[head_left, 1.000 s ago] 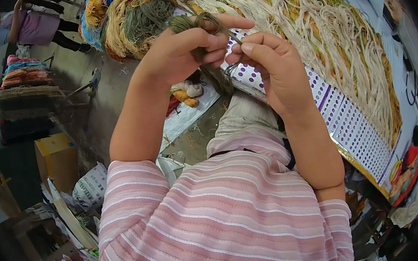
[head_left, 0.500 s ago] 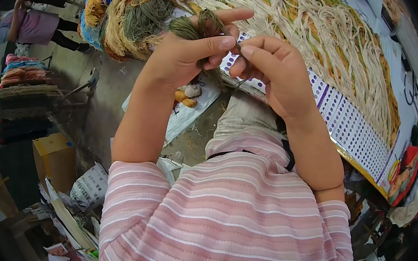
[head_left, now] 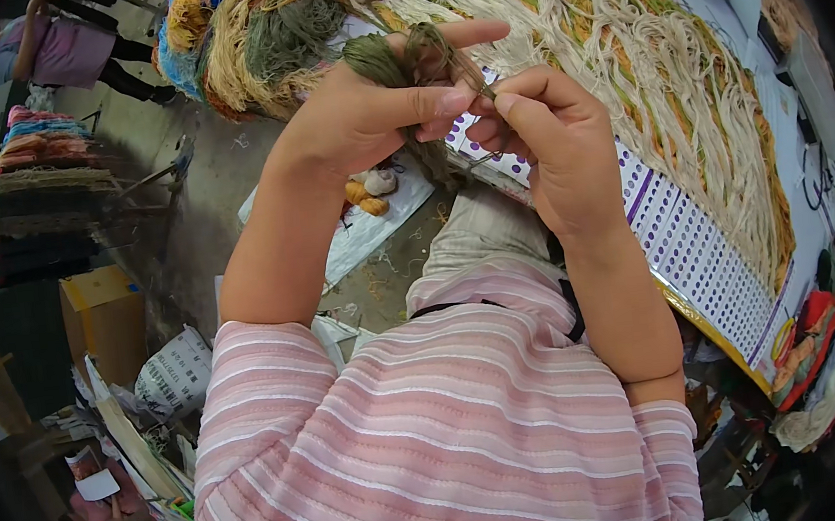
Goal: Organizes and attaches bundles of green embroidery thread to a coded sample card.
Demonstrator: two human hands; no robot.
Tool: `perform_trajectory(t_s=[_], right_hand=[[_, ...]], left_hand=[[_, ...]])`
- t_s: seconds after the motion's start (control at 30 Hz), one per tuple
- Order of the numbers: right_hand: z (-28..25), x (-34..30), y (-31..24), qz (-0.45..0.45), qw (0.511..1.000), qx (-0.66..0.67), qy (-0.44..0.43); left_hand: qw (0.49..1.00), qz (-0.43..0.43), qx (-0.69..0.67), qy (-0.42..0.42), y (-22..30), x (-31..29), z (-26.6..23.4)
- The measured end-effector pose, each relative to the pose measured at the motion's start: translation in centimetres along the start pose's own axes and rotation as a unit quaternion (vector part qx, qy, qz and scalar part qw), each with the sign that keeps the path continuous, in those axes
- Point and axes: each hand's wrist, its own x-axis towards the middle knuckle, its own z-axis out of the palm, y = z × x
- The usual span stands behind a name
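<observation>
A hank of olive-green yarn is looped over my left hand, which is closed around it with the index finger pointing out to the right. Strands run from the hank toward my right hand. The thumb and index finger of that hand pinch the strands just right of my left fingertips. More of the yarn hangs down below my left palm. Both hands are raised close together over the near edge of the table.
Long cream, orange and green yarn covers the table, over a sheet with purple dots. Bundles of coloured yarn lie at the far left. Small yarn balls rest on a white sack below. Another person stands far left.
My right hand has shifted slightly to the right, and the strands between my hands are drawn out a little more. My left hand keeps the hank.
</observation>
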Motion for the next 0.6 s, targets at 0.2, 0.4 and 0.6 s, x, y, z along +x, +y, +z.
perform_trajectory(t_s=[0.2,0.4,0.6], right_hand=[[0.38,-0.02,0.23,-0.012,0.999,-0.032,0.029],[-0.09,0.02,0.02,-0.026,0.993,-0.112,0.015],[0.13,0.28,0.24,-0.035,0.997,-0.044,0.043]], left_hand=[[0.998,0.055,0.039,0.001,-0.34,0.32,-0.25],[0.999,0.032,0.018,0.036,-0.15,0.72,0.43],[0.999,0.02,0.027,0.035,-0.36,0.89,0.38]])
